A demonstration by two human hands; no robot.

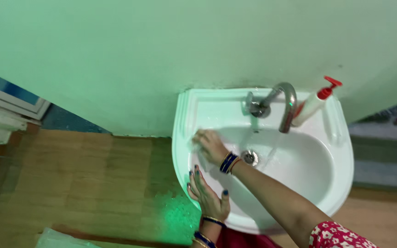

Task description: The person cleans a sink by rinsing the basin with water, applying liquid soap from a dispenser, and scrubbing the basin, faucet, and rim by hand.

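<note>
A white wash basin [331, 151] is fixed to a pale green wall. My right hand [211, 146] reaches into it and presses on the inner left wall, fingers curled. Something pale and blurred shows under the fingertips, and I cannot tell what it is. My left hand [207, 196] rests flat on the basin's front left rim with its fingers apart and holds nothing. Both wrists wear dark blue bangles. The metal drain [250, 157] lies just right of my right wrist.
A curved metal tap [286, 102] stands at the back of the basin, with a thin stream of water seeming to fall from it. A white pump bottle with a red top [315, 102] leans beside it. Brown flooring [83, 183] lies to the left.
</note>
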